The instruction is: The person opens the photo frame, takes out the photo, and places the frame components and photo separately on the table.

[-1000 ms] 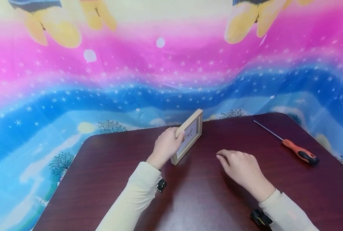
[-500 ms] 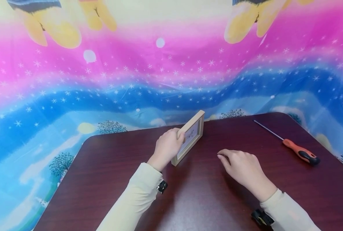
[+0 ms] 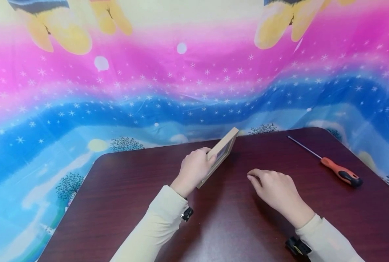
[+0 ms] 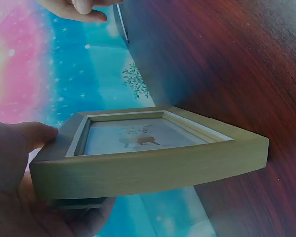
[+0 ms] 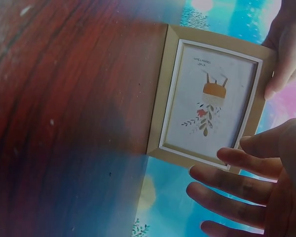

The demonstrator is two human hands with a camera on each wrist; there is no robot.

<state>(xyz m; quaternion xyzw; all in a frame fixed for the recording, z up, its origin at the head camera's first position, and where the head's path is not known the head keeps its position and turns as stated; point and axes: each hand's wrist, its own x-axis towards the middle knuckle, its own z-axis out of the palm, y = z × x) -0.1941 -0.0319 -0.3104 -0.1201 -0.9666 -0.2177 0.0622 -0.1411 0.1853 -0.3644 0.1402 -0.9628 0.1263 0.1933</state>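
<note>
A pale wooden picture frame stands on its edge on the table, tilted. My left hand grips its upper edge, the thumb on the front side and the other fingers behind. Behind its glazing lies a print with an orange pot and leafy sprigs, seen in the right wrist view. To the right of the frame, my right hand hovers above the table with fingers loosely bent and nothing held. The frame's back is mostly hidden.
A screwdriver with an orange and black handle lies at the right of the dark red-brown table. A colourful printed cloth hangs behind the table's far edge.
My left hand has moved slightly right and turned the frame, so less of its front shows in the head view. My right hand has barely moved.
</note>
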